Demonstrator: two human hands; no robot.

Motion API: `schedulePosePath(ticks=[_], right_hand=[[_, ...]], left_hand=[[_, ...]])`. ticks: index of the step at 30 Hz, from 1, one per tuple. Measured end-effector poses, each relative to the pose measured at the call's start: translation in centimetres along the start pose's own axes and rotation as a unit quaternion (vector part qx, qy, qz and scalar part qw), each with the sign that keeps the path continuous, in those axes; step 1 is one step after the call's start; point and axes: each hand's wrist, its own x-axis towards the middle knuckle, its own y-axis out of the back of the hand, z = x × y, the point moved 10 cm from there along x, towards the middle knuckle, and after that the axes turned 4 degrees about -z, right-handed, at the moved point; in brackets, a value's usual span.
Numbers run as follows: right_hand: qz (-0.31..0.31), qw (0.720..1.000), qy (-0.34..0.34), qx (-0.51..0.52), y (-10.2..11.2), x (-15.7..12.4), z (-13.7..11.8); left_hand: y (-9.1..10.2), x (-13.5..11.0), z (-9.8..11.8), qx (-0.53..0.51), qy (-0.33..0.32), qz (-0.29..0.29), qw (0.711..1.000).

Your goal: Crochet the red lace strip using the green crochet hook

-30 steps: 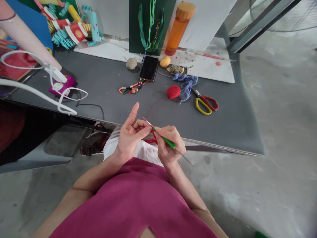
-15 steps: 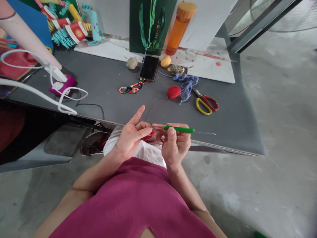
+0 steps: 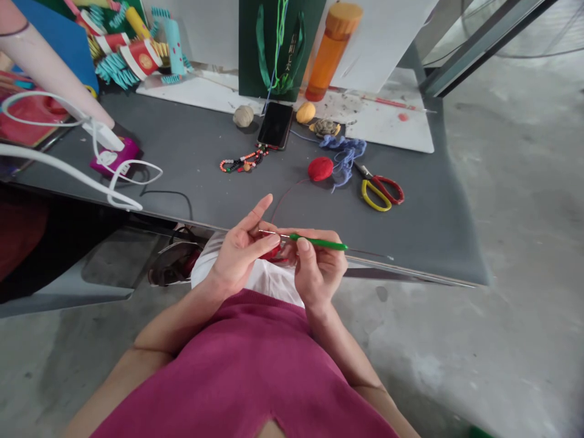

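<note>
Between thumb and fingers, my left hand pinches a small piece of red crochet work, with its index finger raised. My right hand grips a crochet hook by its green handle. The hook's thin metal shaft reaches left to the left fingers, just above the red piece, and a second thin metal end sticks out to the right. A strand of red yarn runs from the left hand up to a red yarn ball on the grey table. Part of the red piece is hidden behind the fingers.
On the table lie scissors, tangled blue yarn, a phone with a beaded strap, a beige ball and a yellow ball. Behind stand an orange bottle and a green bag. White cables lie left.
My right hand has moved slightly left and tilted the crochet hook, so its tip now reaches over the left fingers. The left index finger has shifted a little to the right.
</note>
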Motion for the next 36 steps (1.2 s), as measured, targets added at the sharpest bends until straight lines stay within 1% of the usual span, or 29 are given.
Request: schedulePosePath(ticks=[1, 3, 4, 5, 6, 7, 9, 10, 12, 14, 16, 19, 21, 23, 26, 28, 30, 31, 32, 33, 34, 36], right_hand=[[-0.012, 0.999, 0.042, -0.033, -0.1, 0.0, -0.8], [-0.046, 0.985, 0.133, -0.098, -0.8, -0.3, -2.5], [-0.058, 0.977, 0.167, -0.12, -1.1, -0.5, -3.1], [-0.058, 0.973, 0.185, -0.128, -1.1, -0.7, -3.4], [-0.046, 0.975, 0.177, -0.123, -0.9, -0.6, -3.3], [-0.025, 0.983, 0.147, -0.109, -0.5, -0.5, -2.8], [0.026, 0.995, 0.063, -0.075, 0.4, -0.3, -1.4], [0.045, 0.996, 0.026, -0.066, 0.8, -0.3, -0.8], [0.062, 0.997, -0.018, -0.053, 1.2, -0.3, 0.1], [0.061, 0.997, -0.039, -0.019, 1.4, -0.2, 0.7], [0.046, 0.996, -0.068, 0.028, 1.3, 0.1, 1.4], [0.008, 0.993, -0.096, 0.073, 0.5, 0.4, 2.0], [-0.007, 0.993, -0.087, 0.082, -0.2, 0.4, 1.7], [-0.005, 0.995, -0.066, 0.08, -0.5, 0.3, 1.2], [0.007, 0.999, -0.028, 0.03, 0.0, 0.1, 0.3], [-0.012, 0.998, 0.027, -0.046, 0.0, 0.2, -0.9], [-0.05, 0.985, 0.112, -0.125, -0.6, -0.1, -2.5], [-0.063, 0.976, 0.147, -0.147, -0.9, -0.3, -3.1], [-0.066, 0.972, 0.167, -0.153, -1.0, -0.4, -3.4], [-0.058, 0.974, 0.164, -0.144, -0.9, -0.4, -3.4], [-0.043, 0.981, 0.139, -0.125, -0.6, -0.3, -3.0], [-0.004, 0.994, 0.065, -0.085, 0.0, -0.1, -1.8]], left_hand=[[0.1, 0.0, 0.1, -0.003, -0.004, 0.002, 1.0], [0.2, 0.0, 0.0, -0.011, -0.003, 0.005, 1.0], [0.3, 0.0, -0.1, -0.017, 0.002, 0.007, 1.0], [0.3, 0.0, -0.2, -0.024, 0.011, 0.009, 1.0], [0.4, 0.0, -0.4, -0.032, 0.021, 0.013, 0.999], [0.4, -0.1, -0.6, -0.038, 0.033, 0.018, 0.999], [0.6, -0.1, -0.9, -0.049, 0.051, 0.027, 0.997], [0.7, -0.1, -0.9, -0.053, 0.056, 0.032, 0.997], [0.9, 0.0, -0.8, -0.057, 0.057, 0.035, 0.996], [1.0, 0.1, -0.5, -0.058, 0.051, 0.03, 0.997], [0.8, 0.2, -0.4, -0.056, 0.048, 0.021, 0.997], [0.6, 0.1, -0.2, -0.042, 0.039, 0.016, 0.998], [0.4, 0.0, -0.1, -0.027, 0.029, 0.016, 0.999], [0.2, 0.0, -0.1, -0.016, 0.023, 0.016, 0.999], [0.2, -0.1, 0.0, -0.015, 0.013, 0.025, 1.0], [0.3, -0.1, 0.1, -0.021, 0.007, 0.033, 0.999], [0.3, -0.1, 0.0, -0.031, 0.01, 0.037, 0.999], [0.3, -0.1, -0.1, -0.037, 0.015, 0.036, 0.999], [0.3, -0.1, -0.2, -0.043, 0.021, 0.033, 0.998], [0.2, -0.1, -0.4, -0.05, 0.028, 0.031, 0.998], [0.3, -0.1, -0.5, -0.055, 0.036, 0.03, 0.997], [0.4, -0.1, -0.8, -0.062, 0.05, 0.03, 0.996]])
